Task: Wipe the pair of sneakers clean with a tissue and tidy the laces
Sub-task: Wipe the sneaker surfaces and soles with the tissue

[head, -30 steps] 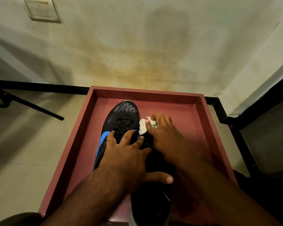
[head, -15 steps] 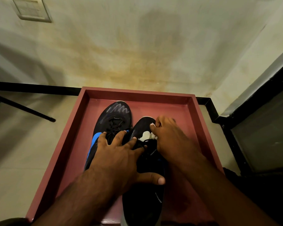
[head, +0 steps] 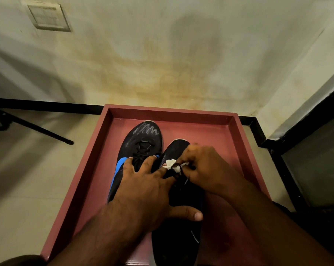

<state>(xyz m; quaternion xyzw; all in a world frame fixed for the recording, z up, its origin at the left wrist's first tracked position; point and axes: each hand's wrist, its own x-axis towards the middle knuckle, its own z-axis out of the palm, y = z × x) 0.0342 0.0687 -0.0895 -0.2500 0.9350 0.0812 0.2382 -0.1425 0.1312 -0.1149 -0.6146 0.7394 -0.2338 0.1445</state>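
The right shoe [head: 178,223] lies in the tray [head: 245,143] with its long axis running from the near edge toward the far edge, toe pointing away, closer to the tray's right side. Its laces [head: 178,174] sit mid-length, just toward the near edge from the right hand [head: 206,169], which is curled over the toe end and pinches a crumpled tissue [head: 171,163] with a lace strand looped across it. The left hand [head: 149,191] lies spread, fingers straight, pressing across both shoes, thumb on the right shoe's collar. The left shoe [head: 141,143] lies parallel, touching, toe nearer the far edge. The right hand is nearer the laces, so a wipe would likely run back along the shoe.
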